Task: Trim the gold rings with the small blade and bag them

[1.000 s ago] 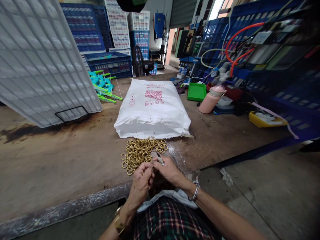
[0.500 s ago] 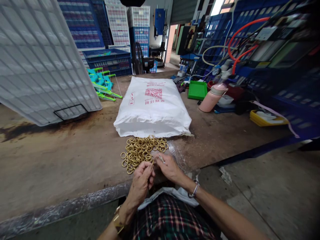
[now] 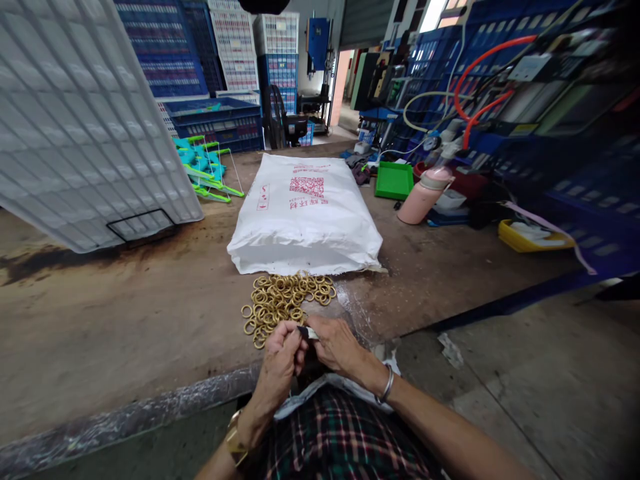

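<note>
Just in front of my body, my two hands meet at the table's edge. My left hand point(image 3: 283, 357) is closed in a pinch; a brass ring showed edge-on in its fingertips a moment ago, and the fingers now hide it. Closed as well, my right hand point(image 3: 343, 347) grips a small dark-and-pale strip-like piece point(image 3: 307, 333), whose dark end touches the left fingertips. What exactly this piece is cannot be made out. Right beyond the hands lies a loose heap of brass rings point(image 3: 277, 300), up against a white woven sack point(image 3: 305, 227) with red print.
A large pale ribbed crate point(image 3: 95, 127) stands tilted on the left of the worktable point(image 3: 125, 320). Turquoise and lime-green parts point(image 3: 207, 167) lie behind it. To the right are a green tray point(image 3: 394, 180), a pink bottle point(image 3: 423, 199) and a yellow tray point(image 3: 533, 237).
My right hand has turned and drawn a little closer to me, bringing the small piece across to the left fingertips. The left hand has barely moved. Heap and sack look the same.
</note>
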A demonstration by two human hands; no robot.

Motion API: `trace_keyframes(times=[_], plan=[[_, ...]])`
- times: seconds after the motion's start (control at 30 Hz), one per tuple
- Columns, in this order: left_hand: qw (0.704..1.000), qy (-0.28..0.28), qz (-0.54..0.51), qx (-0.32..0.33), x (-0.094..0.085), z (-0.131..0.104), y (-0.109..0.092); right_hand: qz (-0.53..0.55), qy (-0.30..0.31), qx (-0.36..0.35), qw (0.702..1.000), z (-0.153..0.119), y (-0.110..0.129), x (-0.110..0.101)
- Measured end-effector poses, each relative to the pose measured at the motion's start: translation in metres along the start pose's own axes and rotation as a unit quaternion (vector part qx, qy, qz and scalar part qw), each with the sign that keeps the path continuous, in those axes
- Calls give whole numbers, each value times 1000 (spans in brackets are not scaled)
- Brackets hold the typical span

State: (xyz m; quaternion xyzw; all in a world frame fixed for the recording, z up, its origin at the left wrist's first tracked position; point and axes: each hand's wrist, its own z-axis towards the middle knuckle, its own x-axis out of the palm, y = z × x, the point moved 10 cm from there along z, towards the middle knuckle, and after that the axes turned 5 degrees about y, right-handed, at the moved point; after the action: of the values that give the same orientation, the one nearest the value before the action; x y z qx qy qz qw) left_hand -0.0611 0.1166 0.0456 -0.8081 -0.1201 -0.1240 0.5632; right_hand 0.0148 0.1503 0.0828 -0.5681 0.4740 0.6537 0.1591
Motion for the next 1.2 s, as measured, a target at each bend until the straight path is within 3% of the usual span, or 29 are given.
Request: trace_keyframes(times=[0.43, 0.7, 0.83, 0.9, 1.0, 1.1, 1.2], plan=[[998, 0, 56, 5, -1, -2, -5, -57, 51, 67, 995, 0, -6, 5], [1000, 26, -10, -2, 0, -5, -3, -77, 57, 101, 990, 3, -8, 9], [997, 75, -11, -17, 10, -21, -5, -64, 42, 161, 984, 1, -37, 0], [994, 100, -47, -17, 17, -27, -8, -34, 2, 165, 986, 0, -47, -13], [990, 84, -111, -18, 15, -25, -12, 93, -46, 70, 992, 1, -30, -27], [988, 74, -133, -20, 11, -19, -11, 248, -68, 19, 966, 0, -8, -33], [988, 80, -126, -25, 10, -18, -8, 328, -47, 0, 944, 2, 10, -27]])
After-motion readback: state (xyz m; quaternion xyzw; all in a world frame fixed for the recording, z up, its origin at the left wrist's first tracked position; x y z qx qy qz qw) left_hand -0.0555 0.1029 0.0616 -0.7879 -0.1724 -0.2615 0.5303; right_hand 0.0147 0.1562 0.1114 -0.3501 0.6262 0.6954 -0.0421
